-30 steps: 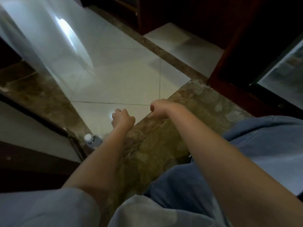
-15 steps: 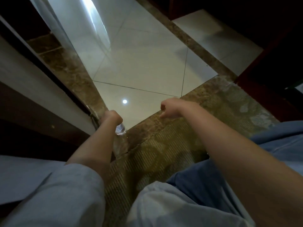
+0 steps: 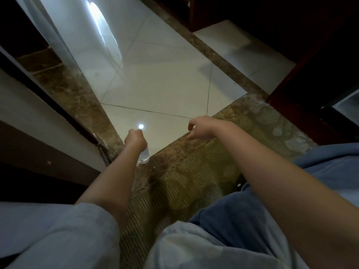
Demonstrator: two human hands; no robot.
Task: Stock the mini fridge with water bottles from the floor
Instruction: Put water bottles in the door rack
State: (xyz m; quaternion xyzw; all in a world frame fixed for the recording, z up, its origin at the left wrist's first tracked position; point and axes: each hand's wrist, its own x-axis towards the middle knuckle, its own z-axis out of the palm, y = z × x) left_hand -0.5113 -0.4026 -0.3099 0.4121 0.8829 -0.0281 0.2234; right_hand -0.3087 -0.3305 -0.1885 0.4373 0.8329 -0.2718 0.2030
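Since a second ago the left hand [image 3: 136, 139] has closed its fingers round the top of the bottle [image 3: 144, 159], now low by the left border of the floor [image 3: 165, 90], while the right hand [image 3: 200, 128] hovers loosely curled, empty; best lift straight and steady its base.

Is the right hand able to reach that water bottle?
Probably yes. The right hand hangs empty near the water bottle, only floor between, though the left hand grips its top, leaving just the lower part free.
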